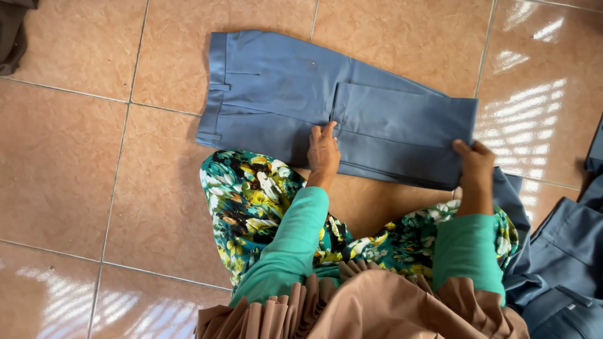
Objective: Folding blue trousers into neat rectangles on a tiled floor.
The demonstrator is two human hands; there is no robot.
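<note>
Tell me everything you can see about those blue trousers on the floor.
The trousers are slate-blue, of smooth woven cloth, with a waistband and belt loops at the left. They lie flat on the tan tiled floor, legs folded back over themselves. The left hand presses the fold's edge; the right hand grips the folded end at the right.

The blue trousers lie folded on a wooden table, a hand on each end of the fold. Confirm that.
Not quite: the blue trousers lie on a tiled floor, not a wooden table, as the head view shows. The left hand and right hand do rest at the fold's ends.

Home or small sewing shop: tiled floor (75, 182), uniform trousers (301, 94) in piles.
</note>
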